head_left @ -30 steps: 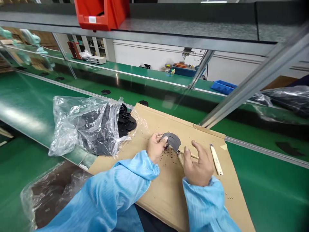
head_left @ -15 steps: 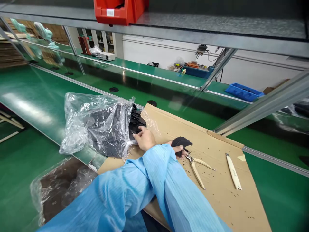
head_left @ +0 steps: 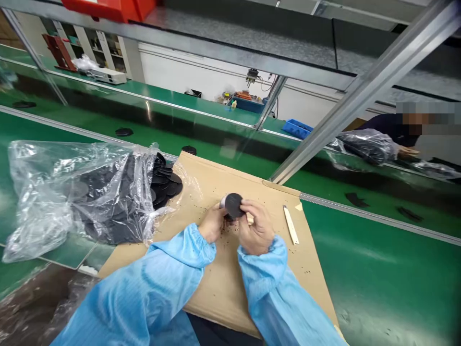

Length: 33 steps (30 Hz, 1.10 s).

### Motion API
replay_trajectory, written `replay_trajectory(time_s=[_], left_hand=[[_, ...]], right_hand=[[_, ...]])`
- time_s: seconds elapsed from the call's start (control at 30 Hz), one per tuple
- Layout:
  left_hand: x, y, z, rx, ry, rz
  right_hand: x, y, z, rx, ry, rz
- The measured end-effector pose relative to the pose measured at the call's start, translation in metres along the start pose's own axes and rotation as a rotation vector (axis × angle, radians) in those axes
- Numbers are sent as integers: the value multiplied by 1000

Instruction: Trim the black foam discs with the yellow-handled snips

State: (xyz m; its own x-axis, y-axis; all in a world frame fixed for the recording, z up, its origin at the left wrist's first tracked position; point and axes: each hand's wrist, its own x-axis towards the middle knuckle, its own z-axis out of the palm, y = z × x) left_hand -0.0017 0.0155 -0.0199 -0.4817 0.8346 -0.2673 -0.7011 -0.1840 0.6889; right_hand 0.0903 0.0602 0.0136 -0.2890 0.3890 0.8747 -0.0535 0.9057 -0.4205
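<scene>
A round black disc (head_left: 234,205) is held up between my two hands over the cardboard sheet (head_left: 216,288). My right hand (head_left: 256,228) pinches its right edge between thumb and fingers. My left hand (head_left: 212,223) is closed at the left side on a black piece behind that disc, with a pale shine at its rim. How many pieces are stacked there I cannot tell. A small cream bit, perhaps a handle of the nippers (head_left: 250,219), shows by my right fingers; the rest is hidden. Left of my hands, black discs (head_left: 165,180) spill from a clear plastic bag (head_left: 108,197).
A cream-handled knife (head_left: 291,225) lies on the cardboard at right, among black crumbs. A metal post (head_left: 345,96) slants up behind it. A red bin (head_left: 104,9) sits on the overhead shelf. Another person's hand (head_left: 408,151) is near a bag at far right.
My right hand has left the bag's opening and moved right, now with a black disc. My arms are uncrossed. My left hand is now left of the right. The view has turned right.
</scene>
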Motion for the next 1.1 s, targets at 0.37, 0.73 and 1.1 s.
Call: replay_trajectory(time_s=[0.37,0.73,1.1], left_hand=[[-12,2,4,176,-86,-53],[-8,-10,0,248,-125,193],[-9,-9,-2,343,-102,198]], right_hand=[[-24,49,-34,-164,-232,29],[-31,59,-36,229,-377,755],[-31,58,-35,232,-330,699]])
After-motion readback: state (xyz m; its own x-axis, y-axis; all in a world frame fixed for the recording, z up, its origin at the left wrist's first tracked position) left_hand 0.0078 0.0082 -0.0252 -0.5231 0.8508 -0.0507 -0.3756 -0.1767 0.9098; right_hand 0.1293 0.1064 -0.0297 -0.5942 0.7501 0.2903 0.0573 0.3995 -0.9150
